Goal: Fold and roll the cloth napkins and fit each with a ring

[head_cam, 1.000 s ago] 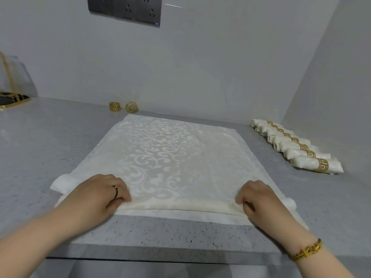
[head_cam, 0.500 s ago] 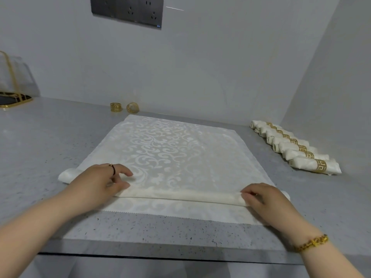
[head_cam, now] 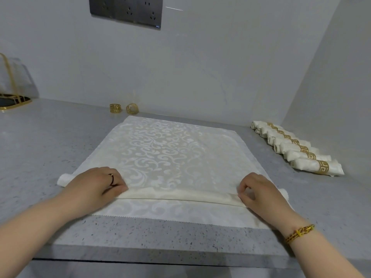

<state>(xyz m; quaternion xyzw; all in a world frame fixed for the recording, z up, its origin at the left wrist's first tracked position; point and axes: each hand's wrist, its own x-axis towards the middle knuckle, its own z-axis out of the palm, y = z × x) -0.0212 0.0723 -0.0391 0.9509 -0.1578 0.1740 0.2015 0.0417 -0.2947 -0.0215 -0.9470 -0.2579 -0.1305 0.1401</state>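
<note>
A cream damask napkin (head_cam: 170, 153) lies flat on the grey speckled counter (head_cam: 50, 141). A rolled band of it (head_cam: 180, 195) runs across near its front, with a flat strip of cloth left nearer me. My left hand (head_cam: 96, 183) presses and pinches the roll's left part. My right hand (head_cam: 259, 189) pinches the roll's right end with curled fingers. Two gold napkin rings (head_cam: 115, 108) (head_cam: 132, 108) stand by the back wall. Several rolled napkins with gold rings (head_cam: 295, 147) lie in a row at the right.
The counter's front edge (head_cam: 160, 257) runs just below my forearms. A gold-framed stand (head_cam: 12, 97) sits at the far left. A dark socket panel (head_cam: 126, 11) is on the back wall. A side wall closes the right.
Both hands have moved away from me along with the roll, which now sits farther up the napkin and looks thicker. More flat cloth shows in front of it.
</note>
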